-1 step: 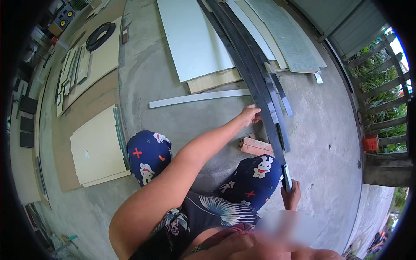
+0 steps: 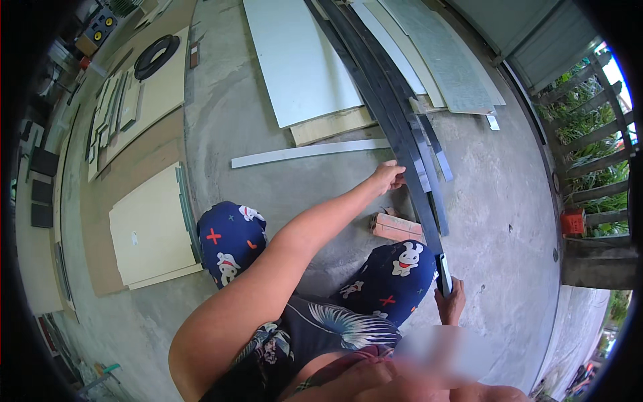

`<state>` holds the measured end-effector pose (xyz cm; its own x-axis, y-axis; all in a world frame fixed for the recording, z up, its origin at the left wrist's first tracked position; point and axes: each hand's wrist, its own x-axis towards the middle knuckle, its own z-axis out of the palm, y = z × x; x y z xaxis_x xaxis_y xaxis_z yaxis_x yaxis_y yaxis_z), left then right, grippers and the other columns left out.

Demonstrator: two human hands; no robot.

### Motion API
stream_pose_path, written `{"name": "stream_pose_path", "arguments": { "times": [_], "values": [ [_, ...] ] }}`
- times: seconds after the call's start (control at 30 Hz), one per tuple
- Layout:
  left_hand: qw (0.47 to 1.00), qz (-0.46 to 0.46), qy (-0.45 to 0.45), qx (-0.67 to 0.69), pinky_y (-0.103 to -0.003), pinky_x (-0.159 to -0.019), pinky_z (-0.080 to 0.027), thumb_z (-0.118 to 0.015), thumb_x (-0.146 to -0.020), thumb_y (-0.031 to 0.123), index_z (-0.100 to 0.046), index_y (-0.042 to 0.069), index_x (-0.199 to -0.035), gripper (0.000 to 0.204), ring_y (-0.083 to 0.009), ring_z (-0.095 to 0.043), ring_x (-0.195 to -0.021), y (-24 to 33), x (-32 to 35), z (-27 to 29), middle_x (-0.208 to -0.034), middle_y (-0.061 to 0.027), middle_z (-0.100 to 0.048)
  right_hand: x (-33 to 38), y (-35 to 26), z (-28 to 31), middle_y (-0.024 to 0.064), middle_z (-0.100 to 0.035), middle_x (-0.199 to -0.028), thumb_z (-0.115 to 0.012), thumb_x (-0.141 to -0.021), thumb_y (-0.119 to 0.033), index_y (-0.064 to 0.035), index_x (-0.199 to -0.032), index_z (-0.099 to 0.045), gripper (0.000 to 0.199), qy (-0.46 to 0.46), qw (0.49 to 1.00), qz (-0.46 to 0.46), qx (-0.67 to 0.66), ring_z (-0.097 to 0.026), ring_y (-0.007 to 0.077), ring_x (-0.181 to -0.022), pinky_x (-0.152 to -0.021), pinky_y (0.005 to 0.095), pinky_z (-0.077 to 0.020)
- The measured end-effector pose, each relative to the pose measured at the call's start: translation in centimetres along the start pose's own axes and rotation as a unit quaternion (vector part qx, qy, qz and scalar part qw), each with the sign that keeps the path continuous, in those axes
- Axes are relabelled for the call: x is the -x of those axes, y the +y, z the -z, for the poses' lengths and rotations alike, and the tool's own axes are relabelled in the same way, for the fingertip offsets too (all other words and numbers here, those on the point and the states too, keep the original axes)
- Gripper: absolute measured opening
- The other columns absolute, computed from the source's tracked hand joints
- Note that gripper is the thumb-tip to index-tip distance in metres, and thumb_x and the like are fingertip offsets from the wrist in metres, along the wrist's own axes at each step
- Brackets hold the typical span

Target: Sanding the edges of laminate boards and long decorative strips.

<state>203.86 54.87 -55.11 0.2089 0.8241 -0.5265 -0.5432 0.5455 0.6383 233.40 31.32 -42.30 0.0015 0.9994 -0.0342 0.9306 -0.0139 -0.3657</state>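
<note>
Long dark strips [image 2: 395, 120] run from the far edge toward my right knee, bundled side by side. My left hand [image 2: 388, 176] is closed on the left edge of the nearest strip, its fingers curled over it. Beside my right knee, my right hand [image 2: 451, 301] is closed around a slim pale and dark piece [image 2: 444, 273] at the strip's near end. Whether this piece is a separate tool or part of the strip, I cannot tell. A reddish brick [image 2: 396, 227] lies on the floor left of the strips, just beyond my right knee.
A pale narrow strip [image 2: 308, 153] lies crosswise left of the bundle. Beyond it are a large white panel [image 2: 301, 67] and a grey sheet [image 2: 449, 67]. Cream boards [image 2: 151, 228] and a black coil [image 2: 156, 57] lie to the left. A red container [image 2: 573, 222] stands by the right-hand fence.
</note>
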Motion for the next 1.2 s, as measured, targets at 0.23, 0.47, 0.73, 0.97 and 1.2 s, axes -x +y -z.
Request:
{"name": "stream_pose_path", "arguments": {
  "times": [0.23,0.47,0.73,0.97,1.2],
  "values": [
    [0.995,-0.090,-0.043,-0.028,-0.029,-0.061,-0.044,-0.056,-0.083,0.015,-0.050,0.014,-0.083,0.006,-0.0126,-0.060,-0.063,5.2,0.5,-1.1,-0.077,0.0004,-0.059,-2.3,-0.9,-0.1,0.0142,-0.054,-0.092,-0.073,-0.059,-0.006,-0.0047,-0.103,-0.054,0.048,0.005,1.000,-0.002,-0.024,-0.056,0.0356,-0.085,-0.071,0.0418,-0.0449],
    [0.991,-0.121,-0.047,-0.026,-0.028,-0.057,-0.044,-0.056,-0.083,0.013,-0.049,0.014,-0.082,0.007,-0.0133,-0.060,-0.063,9.5,2.1,0.4,-0.076,0.0000,-0.060,-4.7,-2.2,-1.9,0.0133,-0.053,-0.098,-0.073,-0.060,-0.010,-0.0063,-0.108,-0.051,0.053,0.035,0.998,0.043,0.023,-0.055,0.0346,-0.088,-0.072,0.0421,-0.0435],
    [0.990,-0.118,-0.068,-0.037,-0.025,-0.056,-0.040,-0.054,-0.085,0.014,-0.050,0.013,-0.088,0.004,-0.0129,-0.058,-0.069,8.6,1.8,0.9,-0.077,-0.0010,-0.058,-4.5,-3.3,-0.2,0.0136,-0.057,-0.095,-0.075,-0.061,-0.011,-0.0076,-0.104,-0.056,0.048,0.004,1.000,-0.023,-0.007,-0.058,0.0352,-0.084,-0.069,0.0407,-0.0452],
    [0.999,-0.028,-0.033,-0.022,-0.026,-0.063,-0.045,-0.055,-0.086,0.013,-0.051,0.013,-0.087,0.005,-0.0121,-0.056,-0.072,5.6,1.9,3.3,-0.082,0.0012,-0.056,-7.2,-3.4,0.9,0.0086,-0.062,-0.084,-0.057,-0.085,-0.041,-0.0011,-0.099,-0.060,0.042,-0.097,0.948,-0.125,-0.277,-0.057,0.0156,-0.073,-0.064,0.0269,-0.0439],
    [0.998,-0.018,-0.037,-0.045,-0.026,-0.065,-0.042,-0.051,-0.088,0.015,-0.051,0.014,-0.087,0.001,-0.0118,-0.056,-0.075,2.5,1.7,4.2,-0.083,0.0011,-0.059,-11.8,0.0,-1.9,0.0131,-0.063,-0.099,-0.046,-0.090,-0.045,0.0025,-0.112,-0.054,0.052,-0.228,0.822,-0.135,-0.504,-0.061,0.0172,-0.078,-0.067,0.0257,-0.0475]
  ]
}}
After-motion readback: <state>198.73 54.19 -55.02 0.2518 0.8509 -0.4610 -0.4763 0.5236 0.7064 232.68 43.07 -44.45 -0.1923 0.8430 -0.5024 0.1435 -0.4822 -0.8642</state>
